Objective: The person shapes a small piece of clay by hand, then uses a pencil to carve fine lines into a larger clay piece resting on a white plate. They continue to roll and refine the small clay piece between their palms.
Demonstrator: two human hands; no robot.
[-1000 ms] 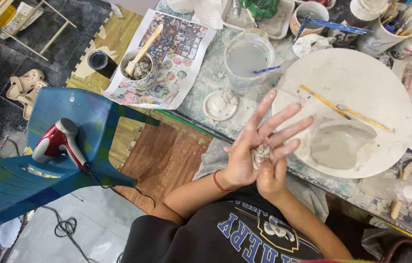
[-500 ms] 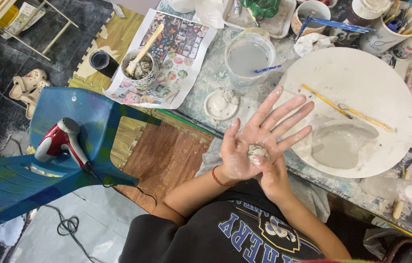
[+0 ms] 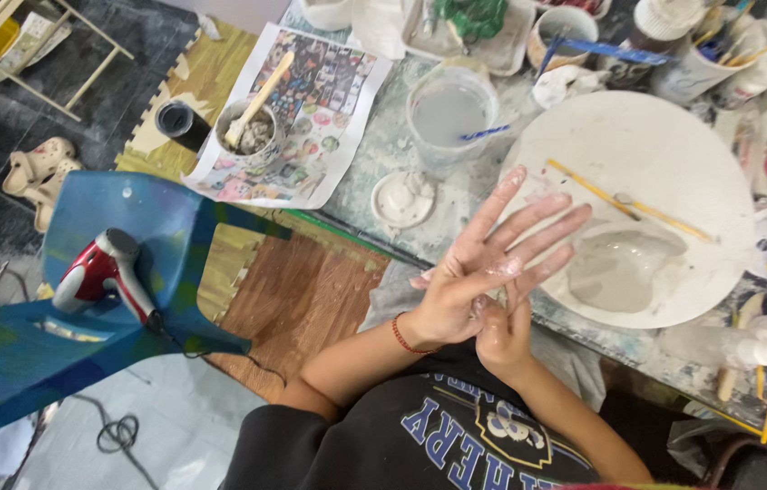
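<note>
My left hand (image 3: 478, 272) is held palm up at the table's near edge, fingers spread wide and smeared with pale clay; a red bracelet circles its wrist. My right hand (image 3: 503, 334) sits just below it, its fingers laid onto the left palm. A small lump of pale clay (image 3: 503, 269) is pressed between them and mostly hidden; only a whitish patch shows on the palm. Both hands hover beside the round white board (image 3: 637, 136).
On the board lie a flat grey clay slab (image 3: 619, 268) and thin wooden sticks (image 3: 630, 201). A water tub (image 3: 449, 113), a small white dish (image 3: 404, 200) and a cup with a wooden spoon (image 3: 252, 132) stand left. A blue chair (image 3: 143, 236) holds a red hair dryer (image 3: 97, 272).
The right fingers have moved up over the left palm and cover the clay lump that lay bare there half a second ago. The left hand has tilted slightly, fingers still spread.
</note>
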